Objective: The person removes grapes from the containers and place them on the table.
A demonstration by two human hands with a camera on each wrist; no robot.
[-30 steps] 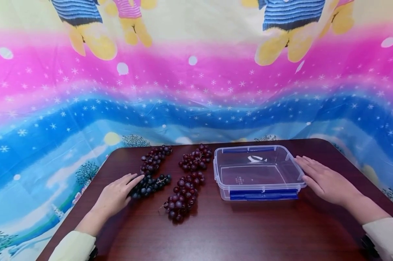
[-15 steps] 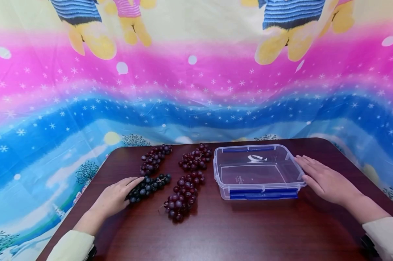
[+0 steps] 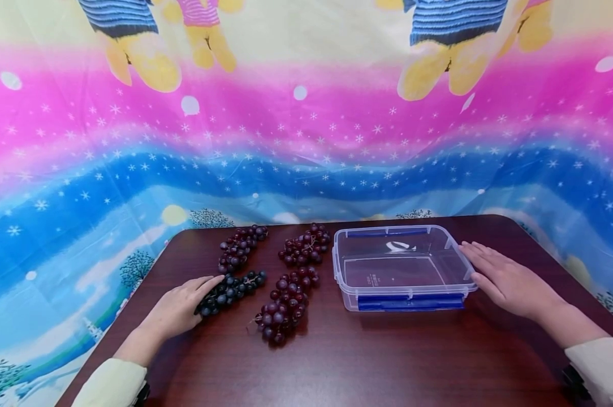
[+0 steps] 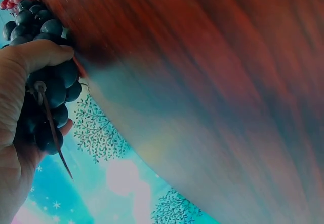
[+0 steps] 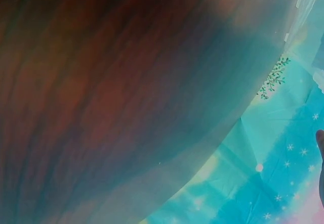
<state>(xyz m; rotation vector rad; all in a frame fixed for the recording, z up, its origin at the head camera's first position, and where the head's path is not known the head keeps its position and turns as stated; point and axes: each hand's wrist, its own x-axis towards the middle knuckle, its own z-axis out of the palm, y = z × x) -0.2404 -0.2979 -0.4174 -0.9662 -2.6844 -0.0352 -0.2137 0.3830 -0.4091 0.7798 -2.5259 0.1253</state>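
Note:
In the head view, my left hand [image 3: 174, 308] holds the near end of a bunch of blue-black grapes [image 3: 237, 286] on the table's left side. The left wrist view has the thumb [image 4: 48, 54] lying across these grapes [image 4: 55, 89], with a fingertip showing on their far side and a thin brown stem sticking out. My right hand [image 3: 510, 282] lies with straight fingers against the right side of a clear plastic food container [image 3: 410, 291] that has blue clips. Only a fingertip [image 5: 320, 139] of it shows at the edge of the right wrist view.
Three bunches of reddish-purple grapes lie close by: one at the back left [image 3: 237, 249], one at the back middle [image 3: 303, 249] and one in front [image 3: 286, 308]. The brown wooden table [image 3: 388, 362] has a printed cloth [image 3: 306, 130] hanging behind it.
My left hand has shifted slightly down and to the left, and its fingers have closed round the end of the dark grapes. The right hand and container have stayed in place.

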